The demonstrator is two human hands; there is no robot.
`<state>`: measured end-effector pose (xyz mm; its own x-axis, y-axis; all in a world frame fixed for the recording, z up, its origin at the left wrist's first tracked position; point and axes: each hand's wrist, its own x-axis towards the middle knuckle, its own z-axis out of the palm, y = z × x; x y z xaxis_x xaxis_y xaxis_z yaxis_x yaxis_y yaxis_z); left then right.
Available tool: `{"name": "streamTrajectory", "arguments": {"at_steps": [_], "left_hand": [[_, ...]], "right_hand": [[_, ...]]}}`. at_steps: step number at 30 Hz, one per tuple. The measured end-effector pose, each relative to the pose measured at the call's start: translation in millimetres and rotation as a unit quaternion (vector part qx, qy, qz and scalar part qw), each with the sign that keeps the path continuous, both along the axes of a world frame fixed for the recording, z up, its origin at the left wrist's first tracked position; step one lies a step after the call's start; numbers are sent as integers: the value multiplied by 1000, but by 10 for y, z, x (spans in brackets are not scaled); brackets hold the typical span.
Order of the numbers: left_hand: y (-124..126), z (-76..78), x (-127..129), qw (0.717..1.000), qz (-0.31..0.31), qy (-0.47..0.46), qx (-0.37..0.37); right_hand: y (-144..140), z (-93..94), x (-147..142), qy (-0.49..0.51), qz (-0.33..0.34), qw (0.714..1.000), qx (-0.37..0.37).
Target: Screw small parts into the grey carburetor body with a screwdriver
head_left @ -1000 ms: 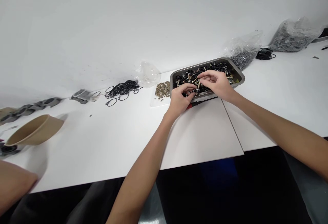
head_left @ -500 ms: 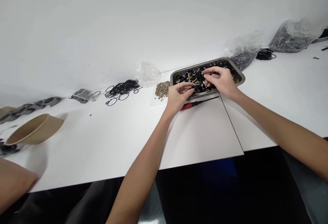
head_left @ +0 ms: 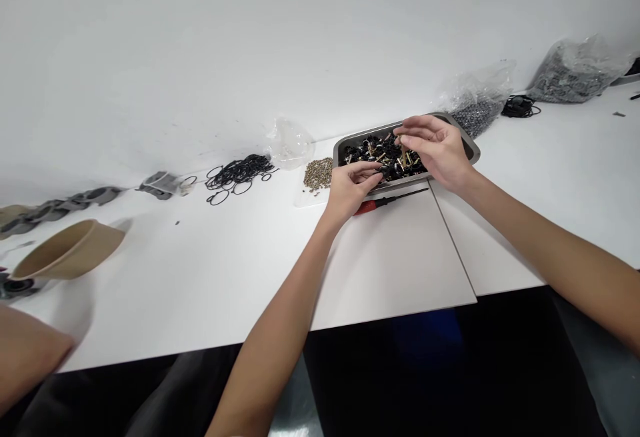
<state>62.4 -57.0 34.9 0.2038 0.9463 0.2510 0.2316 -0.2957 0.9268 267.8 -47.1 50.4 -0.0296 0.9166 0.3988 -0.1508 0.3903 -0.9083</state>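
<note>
A grey metal tray (head_left: 475, 150) holds a heap of small black parts (head_left: 370, 150) mixed with brass-coloured and copper-coloured pieces. My left hand (head_left: 347, 190) is over the tray's near left edge, its thumb and fingers curled towards each other; whatever lies between the tips is too small to make out. Above the middle of the heap, the fingers and thumb of my right hand (head_left: 443, 154) are pinched on a slim brass-coloured pin (head_left: 404, 155) that points downwards. A screwdriver (head_left: 370, 206) with a red and black handle lies along the tray's near side, partly behind my left hand.
Small brass pieces (head_left: 317, 174) lie left of the tray, near a clear plastic bag (head_left: 290, 144). Black rings (head_left: 240, 174) are piled farther left. Filled bags (head_left: 475, 107) stand behind right. A tan bowl (head_left: 75, 250) and another person's arm (head_left: 30, 350) are at left.
My right hand has turned and lifted slightly, and the brass-coloured pin now shows below its fingertips. My left hand has shifted only slightly to the right.
</note>
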Motion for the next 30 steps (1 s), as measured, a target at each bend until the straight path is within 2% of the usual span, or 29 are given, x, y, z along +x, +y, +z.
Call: {"name": "streamTrajectory", "arguments": {"at_steps": [5,14,23,30], "left_hand": [[-11,-16,-2,999,-33,-17,0],[-46,29,10,998,-38,-33,-37],[-54,52,11,998,-55,-13,-40],[-36,40,12,997,-64,-10,-43]], "right_hand": [[35,0,36,37,14,998,-45],[-37,13,-24,16,30,998,-44],[-13,-53,-42,38,48,997,-49],[-23,-111,-71,74,90,992,-52]]}}
